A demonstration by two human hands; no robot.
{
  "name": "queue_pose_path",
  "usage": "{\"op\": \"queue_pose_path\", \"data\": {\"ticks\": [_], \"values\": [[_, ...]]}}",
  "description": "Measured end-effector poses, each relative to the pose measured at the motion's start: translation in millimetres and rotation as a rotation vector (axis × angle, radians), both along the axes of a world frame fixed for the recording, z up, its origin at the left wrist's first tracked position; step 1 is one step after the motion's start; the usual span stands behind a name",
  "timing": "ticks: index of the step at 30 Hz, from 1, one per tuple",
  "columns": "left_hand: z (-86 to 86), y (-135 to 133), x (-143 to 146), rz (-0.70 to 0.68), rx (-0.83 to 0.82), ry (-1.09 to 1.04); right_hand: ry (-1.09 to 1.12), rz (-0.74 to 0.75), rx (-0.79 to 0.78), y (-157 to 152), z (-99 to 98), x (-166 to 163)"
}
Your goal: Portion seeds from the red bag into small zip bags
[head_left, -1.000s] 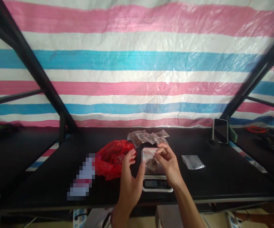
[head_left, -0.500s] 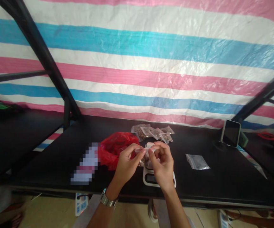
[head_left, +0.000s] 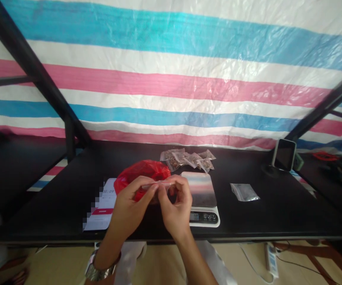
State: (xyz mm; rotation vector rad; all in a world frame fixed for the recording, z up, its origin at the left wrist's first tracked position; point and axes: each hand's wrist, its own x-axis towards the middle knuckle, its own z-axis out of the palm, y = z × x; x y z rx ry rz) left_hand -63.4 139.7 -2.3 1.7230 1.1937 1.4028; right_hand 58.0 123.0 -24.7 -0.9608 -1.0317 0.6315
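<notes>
The small clear bag [head_left: 160,183] is located just below the centre of the frame, held up in front of the red plastic bag [head_left: 142,169]. The left hand [head_left: 129,208] is closed in a pinch, thumb against fingers, on the left part of the upper edge of the clear bag. The right hand [head_left: 175,206] pinches the same edge from the right, its thumb near the left thumb. The hands largely hide the lower part of the clear bag; its contents cannot be made out. A metal-banded wristwatch [head_left: 101,271] is fitted at the left wrist. The white digital scale [head_left: 206,217] stands on the black tabletop [head_left: 242,223] immediately right of the right hand in the frame; its metal plate reflects coloured bands, and its display shows small digits. Above the scale, a group of filled clear pouches [head_left: 188,159] lies partly overlapped. A flat clear packet [head_left: 245,192] lies right of the scale, well apart from it. A white panel [head_left: 104,204] with a red band, partly masked by pixel blocks, lies at lower left beside the red plastic bag. A white-framed screen [head_left: 284,154] stands tilted at the right of the frame. A striped sheet [head_left: 171,85] fills the background.
</notes>
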Motion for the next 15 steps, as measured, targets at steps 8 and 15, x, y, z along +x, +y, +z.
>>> {"op": "queue_pose_path", "data": {"ticks": [8, 15], "values": [[-9.2, 1, -11, 0.016, 0.011, 0.034, 0.068, 0.075, 0.026, 3, 1.1, -8], [-9.4, 2, -7, 0.067, 0.129, 0.075, 0.155, 0.158, -0.011, 7, -1.4, -4]]}}
